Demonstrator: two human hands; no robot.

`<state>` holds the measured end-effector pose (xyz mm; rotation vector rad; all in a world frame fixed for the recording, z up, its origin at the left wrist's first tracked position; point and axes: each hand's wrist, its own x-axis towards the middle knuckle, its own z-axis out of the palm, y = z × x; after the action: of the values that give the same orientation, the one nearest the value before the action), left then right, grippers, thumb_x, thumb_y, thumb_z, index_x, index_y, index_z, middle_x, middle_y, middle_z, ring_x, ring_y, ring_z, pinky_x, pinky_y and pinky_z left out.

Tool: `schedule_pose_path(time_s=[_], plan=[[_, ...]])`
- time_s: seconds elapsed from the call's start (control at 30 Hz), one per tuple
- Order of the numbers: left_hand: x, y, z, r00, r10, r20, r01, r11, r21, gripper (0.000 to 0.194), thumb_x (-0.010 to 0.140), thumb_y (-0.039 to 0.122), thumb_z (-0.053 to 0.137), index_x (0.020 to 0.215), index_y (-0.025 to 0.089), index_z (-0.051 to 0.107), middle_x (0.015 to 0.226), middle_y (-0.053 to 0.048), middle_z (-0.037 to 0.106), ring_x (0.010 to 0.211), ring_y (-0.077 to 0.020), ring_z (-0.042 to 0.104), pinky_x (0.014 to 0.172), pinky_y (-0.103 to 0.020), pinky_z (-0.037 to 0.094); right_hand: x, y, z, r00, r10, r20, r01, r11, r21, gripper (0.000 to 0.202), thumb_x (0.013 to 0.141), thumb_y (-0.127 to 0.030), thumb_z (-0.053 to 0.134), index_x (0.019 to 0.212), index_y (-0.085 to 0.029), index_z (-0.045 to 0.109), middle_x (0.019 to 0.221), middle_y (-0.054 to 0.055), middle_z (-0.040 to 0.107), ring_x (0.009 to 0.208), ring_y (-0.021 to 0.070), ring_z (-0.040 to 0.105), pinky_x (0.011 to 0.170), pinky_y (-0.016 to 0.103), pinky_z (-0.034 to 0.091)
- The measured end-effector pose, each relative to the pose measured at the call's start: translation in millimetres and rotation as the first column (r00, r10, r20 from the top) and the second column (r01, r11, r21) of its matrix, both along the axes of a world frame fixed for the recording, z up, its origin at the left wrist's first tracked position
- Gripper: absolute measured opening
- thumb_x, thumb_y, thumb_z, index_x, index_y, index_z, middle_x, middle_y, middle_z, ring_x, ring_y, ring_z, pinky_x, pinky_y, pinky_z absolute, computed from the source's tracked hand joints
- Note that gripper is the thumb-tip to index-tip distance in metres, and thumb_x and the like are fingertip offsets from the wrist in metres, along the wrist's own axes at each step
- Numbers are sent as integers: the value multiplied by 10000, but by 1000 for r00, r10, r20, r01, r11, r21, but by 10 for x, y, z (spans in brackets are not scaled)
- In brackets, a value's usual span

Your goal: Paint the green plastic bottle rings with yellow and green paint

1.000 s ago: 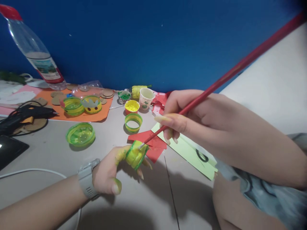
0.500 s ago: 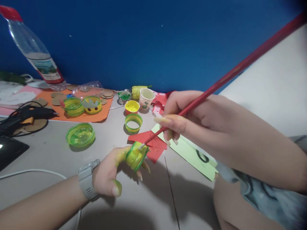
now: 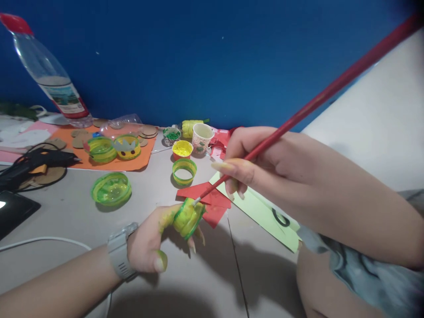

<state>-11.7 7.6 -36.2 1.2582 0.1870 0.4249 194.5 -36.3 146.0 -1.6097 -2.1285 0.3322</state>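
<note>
Green-and-yellow, the painted band is held up near some red paper by the left hand, fingers pushed through it and thumb standing apart. The right hand pinches a slim red brush, tip against the band. Past them sit another painted ring, a yellow paint cup and a green paint cup; leftward, a green dish.
</note>
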Motion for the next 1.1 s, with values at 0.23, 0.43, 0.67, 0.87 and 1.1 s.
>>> schedule_pose_path(time_s=[0.23,0.43,0.67,0.87,1.1], plan=[[-36,-29,-154,999,-13,31,15,998,-57,946,465,663,802,1187,97,567,964,-182,673,777,-270,668,683,-351,562,26,55,-25,999,-23,40,22,1000,22,261,929,-394,477,745,-218,531,601,-51,535,515,100,517,515,249,391],[-53,49,-224,999,-37,25,37,999,-1,967,420,705,788,1151,105,587,957,-168,668,771,-277,656,681,-365,545,77,-39,-8,995,-99,-34,103,986,130,308,949,-389,457,696,-234,536,607,-71,584,541,65,556,472,186,418],[3,68,-59,1000,-8,17,6,996,85,885,445,761,733,1020,96,629,893,-156,677,755,-249,629,667,-327,496,-75,-44,32,989,13,-149,-20,999,-49,306,940,-360,474,673,-218,514,620,-69,575,547,69,575,541,184,477],[14,17,17,1000,10,-14,-8,994,107,859,537,791,657,1043,97,614,931,-167,664,822,-288,636,706,-364,510,-96,-35,52,999,-22,-39,21,999,-31,351,945,-464,410,716,-231,539,655,-31,569,606,128,603,650,271,528],[13,-3,-7,1000,24,14,-26,994,104,857,566,789,639,1065,93,608,936,-180,659,800,-282,645,694,-367,520,-86,-39,41,999,-40,11,40,999,-18,317,945,-456,419,740,-233,512,582,-39,513,490,103,524,548,258,483]])
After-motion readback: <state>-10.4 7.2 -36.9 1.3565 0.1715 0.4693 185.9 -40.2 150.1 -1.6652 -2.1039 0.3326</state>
